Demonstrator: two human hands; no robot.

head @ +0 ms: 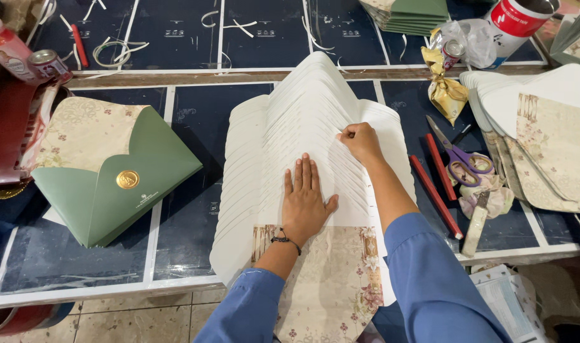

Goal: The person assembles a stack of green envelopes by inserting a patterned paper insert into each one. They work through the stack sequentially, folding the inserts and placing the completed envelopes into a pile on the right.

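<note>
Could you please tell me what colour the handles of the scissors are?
Purple: the metal-bladed scissors' looped handles, right of the fanned white card stack, show best in the head view.

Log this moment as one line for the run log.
left hand: flat on fanned white card stack | right hand: pinching a card edge | green envelope: left | scissors: right

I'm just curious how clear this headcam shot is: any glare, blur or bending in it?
Head view: even overhead light, soft shadows beside the left hand and right hand on the fanned white card stack; mild sheen on the dark blue table and a glint on the green envelope's gold seal; wide-angle bending toward the edges; all fairly sharp, with the blue sleeves softest.
</note>
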